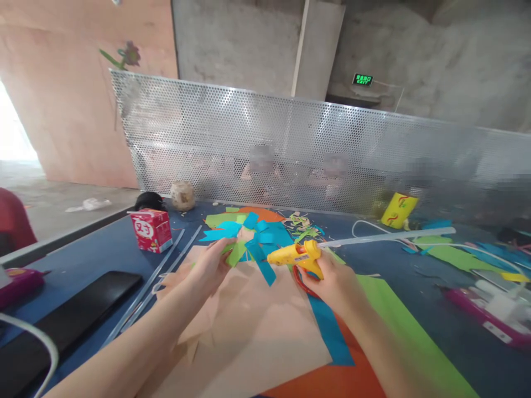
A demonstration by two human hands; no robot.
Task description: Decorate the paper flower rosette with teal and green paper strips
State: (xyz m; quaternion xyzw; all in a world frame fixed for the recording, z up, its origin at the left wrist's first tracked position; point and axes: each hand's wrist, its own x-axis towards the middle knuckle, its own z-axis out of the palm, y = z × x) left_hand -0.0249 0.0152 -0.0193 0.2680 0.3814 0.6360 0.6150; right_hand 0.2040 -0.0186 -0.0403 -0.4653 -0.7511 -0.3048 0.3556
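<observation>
My left hand (211, 265) is closed on a paper flower (249, 240) made of blue and green strips, held above the table. My right hand (332, 282) grips a yellow hot glue gun (298, 255), its nozzle pointing left at the flower's blue strips. A long clear glue stick (385, 236) juts from the back of the gun to the right. Beneath both hands lie a beige paper sheet (249, 337), a blue sheet (329, 331) and a green sheet (398, 326).
A red carton (151, 230) stands at the left, with spare glue sticks (153, 279) and a black slab (70, 320) nearby. Paper scraps (298, 221), a yellow cup (399, 210) and a pink glue gun (485, 315) lie around. A perforated metal screen (290, 149) backs the table; people sit behind it.
</observation>
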